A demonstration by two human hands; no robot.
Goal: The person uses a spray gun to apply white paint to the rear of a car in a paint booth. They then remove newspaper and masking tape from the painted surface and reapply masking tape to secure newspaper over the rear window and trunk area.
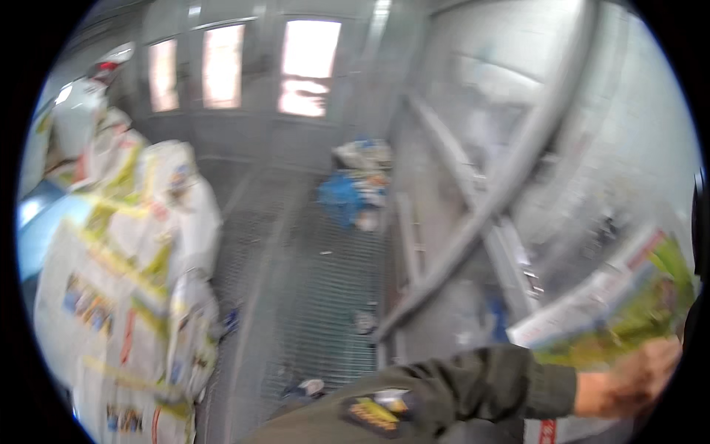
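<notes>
Overlapping the lower part of the printed sheet, the blurred left hand hides its fingers' grip: I cannot tell. Blue plastic lies along the right edge of the grated floor, within grey walls.

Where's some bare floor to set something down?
The slatted green-grey grating is mostly bare between the white printed paper covering and the long grey diagonal tube. Crowded: farther off, by a crumpled blue and white heap; lower right, by the bare hand and green printed paper sheet.
</notes>
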